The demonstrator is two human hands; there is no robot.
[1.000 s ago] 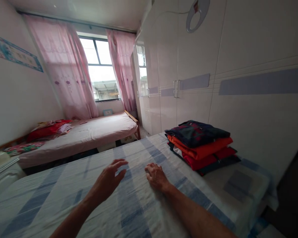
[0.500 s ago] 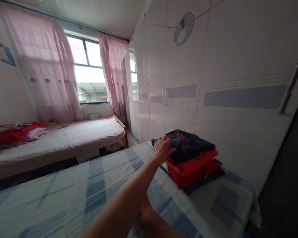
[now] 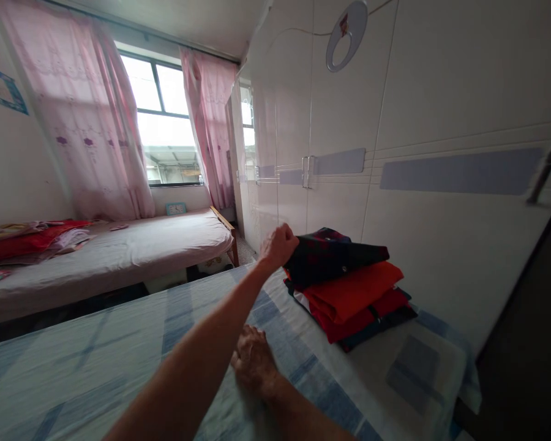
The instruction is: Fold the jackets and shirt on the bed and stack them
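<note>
My left hand [image 3: 278, 246] is closed on the near-left edge of a dark plaid folded garment [image 3: 333, 257] and lifts that edge. This garment tops a stack of folded clothes, with an orange garment [image 3: 356, 291] directly beneath it. Lower down come a red garment [image 3: 353, 327] and a dark one [image 3: 374, 329] at the bottom. My right hand [image 3: 254, 361] rests on the blue-and-white checked bedsheet [image 3: 298, 367], its fingers curled and apparently holding nothing. It lies beside my left forearm, apart from the stack.
A long white wardrobe [image 3: 335, 211] with metal handles runs behind the stack. Across a narrow gap stands another bed [image 3: 156, 239] with a red cloth pile [image 3: 37, 240]. Pink curtains [image 3: 87, 128] hang by the window [image 3: 165, 131]. A small clock [image 3: 176, 209] sits below it.
My left hand has gone from lying on the dark plaid garment to gripping its left edge, tilting it up. My right hand has come into clearer view, further left. The camera view has shifted slightly.
</note>
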